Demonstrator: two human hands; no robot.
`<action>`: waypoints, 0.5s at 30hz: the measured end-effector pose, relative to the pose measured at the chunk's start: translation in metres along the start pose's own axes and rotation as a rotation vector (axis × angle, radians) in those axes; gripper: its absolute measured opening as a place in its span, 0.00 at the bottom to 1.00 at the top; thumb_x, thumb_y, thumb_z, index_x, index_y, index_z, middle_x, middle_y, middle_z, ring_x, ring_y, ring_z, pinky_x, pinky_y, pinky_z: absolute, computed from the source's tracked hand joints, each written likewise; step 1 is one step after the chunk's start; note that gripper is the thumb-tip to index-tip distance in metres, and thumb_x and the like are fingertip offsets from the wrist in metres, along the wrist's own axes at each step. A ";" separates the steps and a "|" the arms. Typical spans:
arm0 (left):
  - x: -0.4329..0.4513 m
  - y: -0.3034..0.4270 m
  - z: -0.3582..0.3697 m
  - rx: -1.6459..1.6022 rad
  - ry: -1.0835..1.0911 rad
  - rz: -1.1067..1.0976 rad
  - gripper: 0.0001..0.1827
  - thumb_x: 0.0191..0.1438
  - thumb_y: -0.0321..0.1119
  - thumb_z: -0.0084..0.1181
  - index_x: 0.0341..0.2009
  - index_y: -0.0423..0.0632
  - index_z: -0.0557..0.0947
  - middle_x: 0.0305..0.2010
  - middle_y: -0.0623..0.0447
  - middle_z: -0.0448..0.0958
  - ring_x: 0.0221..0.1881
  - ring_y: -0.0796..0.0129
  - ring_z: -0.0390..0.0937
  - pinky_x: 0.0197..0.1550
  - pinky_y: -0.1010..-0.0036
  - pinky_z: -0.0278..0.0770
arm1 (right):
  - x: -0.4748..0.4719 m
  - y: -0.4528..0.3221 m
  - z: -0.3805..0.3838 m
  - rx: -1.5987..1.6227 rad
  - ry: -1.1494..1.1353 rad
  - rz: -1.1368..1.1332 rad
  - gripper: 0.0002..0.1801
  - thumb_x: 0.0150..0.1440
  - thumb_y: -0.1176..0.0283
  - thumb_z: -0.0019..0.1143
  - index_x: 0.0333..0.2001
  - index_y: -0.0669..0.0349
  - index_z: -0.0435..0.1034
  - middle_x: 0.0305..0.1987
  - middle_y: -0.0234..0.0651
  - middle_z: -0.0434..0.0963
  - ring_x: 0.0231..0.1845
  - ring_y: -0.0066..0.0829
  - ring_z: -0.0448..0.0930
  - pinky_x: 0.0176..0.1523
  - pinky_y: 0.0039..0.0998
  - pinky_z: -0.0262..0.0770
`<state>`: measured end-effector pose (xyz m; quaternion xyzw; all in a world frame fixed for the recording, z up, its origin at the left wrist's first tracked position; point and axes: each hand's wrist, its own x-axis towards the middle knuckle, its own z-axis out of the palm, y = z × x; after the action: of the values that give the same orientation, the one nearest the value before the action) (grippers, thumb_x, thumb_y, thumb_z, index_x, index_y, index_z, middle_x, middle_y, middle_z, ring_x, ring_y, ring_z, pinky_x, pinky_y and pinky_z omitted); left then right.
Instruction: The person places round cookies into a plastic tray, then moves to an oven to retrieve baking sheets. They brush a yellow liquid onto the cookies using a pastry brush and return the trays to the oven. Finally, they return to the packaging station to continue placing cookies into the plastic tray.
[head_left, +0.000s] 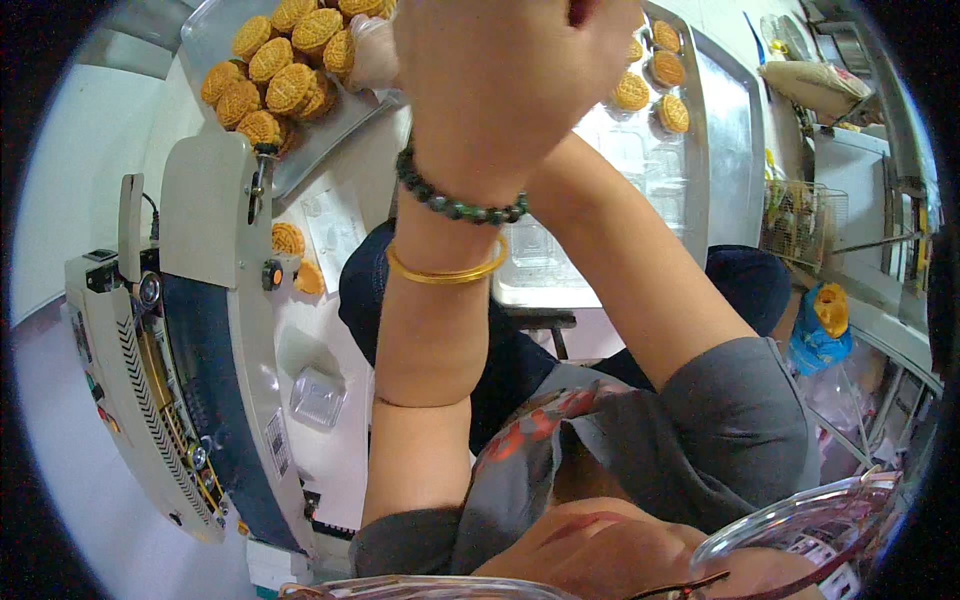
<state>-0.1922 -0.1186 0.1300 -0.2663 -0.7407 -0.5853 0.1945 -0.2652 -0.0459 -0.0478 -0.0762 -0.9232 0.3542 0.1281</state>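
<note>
My left hand (517, 71) is raised close to the camera, and its fingers run out of the top of the view. A dark green bead bracelet (457, 208) and a gold bangle (450, 274) circle that wrist and forearm. My right forearm (630, 247) passes behind the left hand, which hides most of the right hand. Fingers in a thin whitish covering (373, 54), apparently those of my right hand, touch or lie beside a pile of patterned round mooncakes (289, 84). The pile sits in a metal tray (330, 139). What either hand grips is hidden.
A sealing machine (202, 360) stands at left. Near it lie a broken mooncake (307, 277) and a clear plastic tray (319, 397). Ahead, a metal tray (697, 187) holds clear plastic compartments, some with mooncakes (667, 69). A wire basket (802, 217) stands at right.
</note>
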 end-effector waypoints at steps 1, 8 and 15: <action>0.002 0.004 -0.003 0.010 -0.012 -0.020 0.22 0.60 0.33 0.58 0.15 0.39 0.71 0.10 0.50 0.64 0.11 0.71 0.61 0.17 0.71 0.56 | -0.006 0.011 -0.008 -0.023 0.000 0.030 0.28 0.47 0.63 0.67 0.48 0.69 0.72 0.47 0.55 0.80 0.51 0.49 0.81 0.55 0.41 0.79; 0.005 0.007 -0.006 0.152 0.037 -0.069 0.24 0.60 0.34 0.59 0.17 0.37 0.67 0.11 0.52 0.57 0.14 0.74 0.54 0.18 0.70 0.53 | 0.001 0.001 0.009 -0.125 -0.076 0.002 0.32 0.46 0.61 0.70 0.51 0.68 0.70 0.48 0.53 0.80 0.50 0.47 0.82 0.54 0.40 0.79; 0.008 0.010 -0.017 0.015 -0.010 -0.232 0.23 0.60 0.33 0.59 0.17 0.37 0.65 0.12 0.54 0.54 0.17 0.77 0.52 0.19 0.71 0.51 | 0.001 -0.024 0.030 -0.169 -0.151 -0.067 0.36 0.46 0.59 0.72 0.54 0.67 0.68 0.48 0.51 0.80 0.49 0.45 0.83 0.54 0.38 0.80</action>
<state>-0.1928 -0.1317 0.1470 -0.1803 -0.7718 -0.5971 0.1237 -0.2765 -0.0819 -0.0529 -0.0290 -0.9588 0.2754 0.0628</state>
